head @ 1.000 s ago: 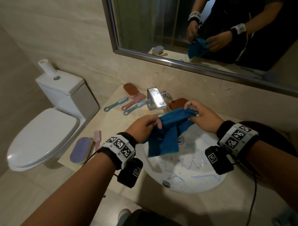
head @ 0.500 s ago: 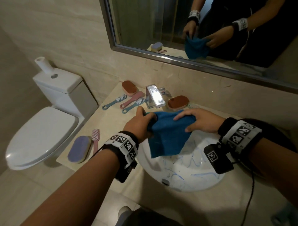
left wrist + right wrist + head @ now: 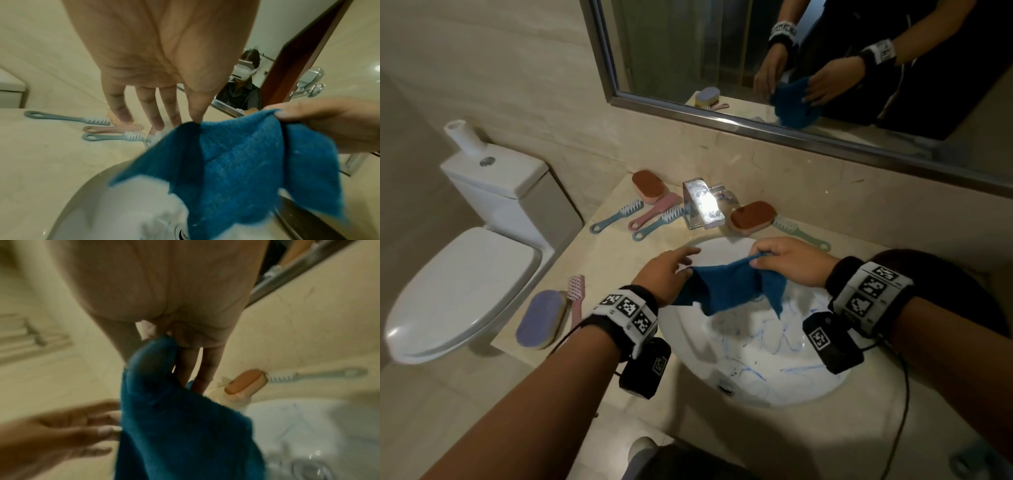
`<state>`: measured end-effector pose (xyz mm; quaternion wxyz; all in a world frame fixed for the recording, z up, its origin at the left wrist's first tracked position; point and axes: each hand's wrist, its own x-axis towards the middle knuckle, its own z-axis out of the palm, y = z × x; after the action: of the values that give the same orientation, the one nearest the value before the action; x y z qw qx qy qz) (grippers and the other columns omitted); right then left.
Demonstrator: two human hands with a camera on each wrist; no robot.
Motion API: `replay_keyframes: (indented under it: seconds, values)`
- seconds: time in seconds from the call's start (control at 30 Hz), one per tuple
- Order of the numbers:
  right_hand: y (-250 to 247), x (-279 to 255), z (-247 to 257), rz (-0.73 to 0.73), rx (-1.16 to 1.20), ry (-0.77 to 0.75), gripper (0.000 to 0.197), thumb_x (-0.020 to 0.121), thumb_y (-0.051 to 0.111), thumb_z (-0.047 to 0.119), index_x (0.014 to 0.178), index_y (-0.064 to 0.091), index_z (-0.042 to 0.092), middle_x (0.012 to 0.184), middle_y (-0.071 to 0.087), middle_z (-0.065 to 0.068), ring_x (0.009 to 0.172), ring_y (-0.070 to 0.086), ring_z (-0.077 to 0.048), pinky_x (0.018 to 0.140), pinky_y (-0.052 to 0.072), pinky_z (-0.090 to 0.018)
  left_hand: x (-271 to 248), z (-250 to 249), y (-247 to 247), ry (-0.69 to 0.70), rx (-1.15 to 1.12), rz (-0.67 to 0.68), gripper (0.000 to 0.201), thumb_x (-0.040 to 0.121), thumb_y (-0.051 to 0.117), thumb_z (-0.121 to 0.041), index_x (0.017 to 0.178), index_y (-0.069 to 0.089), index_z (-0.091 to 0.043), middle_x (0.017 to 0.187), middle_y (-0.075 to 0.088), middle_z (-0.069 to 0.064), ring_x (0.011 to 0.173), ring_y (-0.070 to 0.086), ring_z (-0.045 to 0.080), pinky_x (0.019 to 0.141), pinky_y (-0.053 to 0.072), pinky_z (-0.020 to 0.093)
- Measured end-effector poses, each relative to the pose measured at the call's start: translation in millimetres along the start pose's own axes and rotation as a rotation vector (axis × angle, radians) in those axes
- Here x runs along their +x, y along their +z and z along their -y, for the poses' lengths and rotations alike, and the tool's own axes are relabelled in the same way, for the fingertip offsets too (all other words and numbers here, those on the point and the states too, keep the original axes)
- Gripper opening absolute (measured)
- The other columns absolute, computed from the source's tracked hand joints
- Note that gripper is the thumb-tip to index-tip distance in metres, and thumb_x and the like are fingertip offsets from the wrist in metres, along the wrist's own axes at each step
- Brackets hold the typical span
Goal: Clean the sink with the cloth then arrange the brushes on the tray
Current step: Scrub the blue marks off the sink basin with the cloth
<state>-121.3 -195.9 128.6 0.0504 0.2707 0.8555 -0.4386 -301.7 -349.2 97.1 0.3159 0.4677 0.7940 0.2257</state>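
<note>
Cloth (image 3: 726, 291), blue, stretched mid-frame above the white sink (image 3: 753, 387), pinched at its upper right corner by the right hand (image 3: 791, 262) and at its left edge by the thumb of the left hand (image 3: 666, 274), other left fingers (image 3: 154, 112) straight and spread. Blue scribble marks across the sink bowl. Brushes scattered on the counter (image 3: 616, 253): three long-handled ones (image 3: 654, 214) and a brown scrub brush (image 3: 649, 185) left of the tap (image 3: 702, 205), another brown one (image 3: 751, 216) to its right, a purple one (image 3: 541, 318) at lower left.
</note>
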Motion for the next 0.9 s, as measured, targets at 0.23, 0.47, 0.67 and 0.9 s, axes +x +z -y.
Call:
replay_keyframes:
  seconds: [0.23, 0.47, 0.67, 0.9]
  values:
    - [23.0, 5.5, 2.3, -0.046, 0.607, 0.075, 0.022, 0.097, 0.040, 0.007, 0.088, 0.057, 0.018, 0.080, 0.059, -0.001, 0.066, 0.059, -0.005, 0.055, 0.046, -0.012, -7.2, -7.5, 30.8, 0.059, -0.065, 0.149, 0.057, 0.089, 0.062, -0.022, 0.140, 0.037, -0.025, 0.136, 0.050, 0.003, 0.121, 0.050, 0.020, 0.103, 0.040, 0.030]
    - [17.4, 1.3, 0.4, -0.003, 0.888, 0.052, 0.027, 0.092, 0.038, -0.003, 0.096, 0.058, 0.015, 0.092, 0.062, -0.008, 0.079, 0.059, -0.017, 0.069, 0.047, -0.025, -1.1, -3.7, 35.5, 0.054, -0.129, 0.079, 0.019, 0.088, 0.057, -0.010, 0.106, 0.062, -0.009, 0.106, 0.066, 0.008, 0.098, 0.060, 0.024, 0.093, 0.047, 0.040]
    - [21.3, -5.0, -9.9, -0.080, 0.314, 0.106, 0.044, 0.083, 0.053, -0.007, 0.105, 0.047, 0.030, 0.099, 0.061, 0.000, 0.081, 0.061, -0.023, 0.071, 0.049, -0.038, -8.4, -9.7, 18.8, 0.058, -0.503, 0.056, 0.014, 0.078, 0.052, -0.021, 0.089, 0.049, -0.028, 0.100, 0.062, 0.025, 0.088, 0.062, 0.037, 0.088, 0.050, 0.055]
    - [45.1, 6.5, 3.9, 0.023, 0.213, 0.039, 0.032, 0.078, 0.073, 0.017, 0.108, 0.061, 0.017, 0.106, 0.064, -0.002, 0.102, 0.061, -0.019, 0.094, 0.048, -0.031, -8.0, -18.5, 16.2, 0.043, -0.610, 0.109, 0.021, 0.094, 0.045, -0.004, 0.096, 0.044, -0.024, 0.100, 0.058, 0.030, 0.078, 0.057, 0.033, 0.081, 0.050, 0.048]
